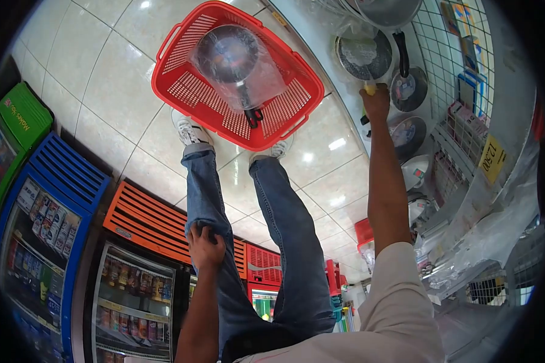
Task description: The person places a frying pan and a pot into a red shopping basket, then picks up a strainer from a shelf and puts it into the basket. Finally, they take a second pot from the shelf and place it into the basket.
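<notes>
My right hand [376,103] reaches to the shelf on the right, its fingers closed round the pale yellowish handle of a dark speckled pan [378,53] in clear wrapping. My left hand [206,247] rests on the knee of my jeans, fingers apart and slightly bent; a dark patch shows between them, too small to make out. In front of my feet stands a red plastic basket [181,94]. Inside it lies a plastic-wrapped pan [227,54] with a black handle, pointing toward my feet.
More pans [409,91] and wrapped cookware line the right shelf, beside a wire grid [430,36] and a yellow price tag [492,158]. Drink coolers, one with a blue frame [66,172] and one with an orange top [145,212], stand at the left. The floor [118,72] is tiled.
</notes>
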The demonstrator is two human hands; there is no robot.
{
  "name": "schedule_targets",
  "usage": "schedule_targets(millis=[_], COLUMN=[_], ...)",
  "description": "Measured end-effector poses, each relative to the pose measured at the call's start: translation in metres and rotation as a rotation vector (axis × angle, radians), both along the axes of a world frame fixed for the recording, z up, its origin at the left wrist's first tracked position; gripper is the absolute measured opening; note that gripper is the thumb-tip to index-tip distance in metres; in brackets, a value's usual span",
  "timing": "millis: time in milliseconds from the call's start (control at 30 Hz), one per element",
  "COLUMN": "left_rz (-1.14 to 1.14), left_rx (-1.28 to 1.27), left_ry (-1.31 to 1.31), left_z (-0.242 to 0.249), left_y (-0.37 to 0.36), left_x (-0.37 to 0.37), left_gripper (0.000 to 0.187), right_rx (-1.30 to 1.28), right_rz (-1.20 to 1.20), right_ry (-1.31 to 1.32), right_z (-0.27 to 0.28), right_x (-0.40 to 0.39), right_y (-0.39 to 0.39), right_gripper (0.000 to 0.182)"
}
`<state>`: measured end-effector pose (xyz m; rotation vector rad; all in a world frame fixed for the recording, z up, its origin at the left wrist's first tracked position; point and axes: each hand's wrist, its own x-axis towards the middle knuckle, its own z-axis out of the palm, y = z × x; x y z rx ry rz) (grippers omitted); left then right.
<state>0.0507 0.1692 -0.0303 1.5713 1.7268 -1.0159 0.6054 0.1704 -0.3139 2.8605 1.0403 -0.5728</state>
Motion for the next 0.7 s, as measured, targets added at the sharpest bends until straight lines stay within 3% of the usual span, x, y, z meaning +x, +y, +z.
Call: schedule_targets(millis=[333, 700], left_rz=[-0.08, -0.124], left_rx=[-0.028, -0.015], left_ry=[0.025, -0.004], left_z=[-0.002, -0.002], left_y=[-0.004, -0.003], left_x=[-0.006, -0.021], left_gripper=[0.036, 0.037], right_rx=[0.034, 0.106], right_rz=[-0.164, -0.307], right_ry=[0.095, 0.141], right_z=[0.065, 0.116], right_x=[-0.009, -0.038], right_y=[0.014, -0.049], right_gripper=[0.057, 0.056])
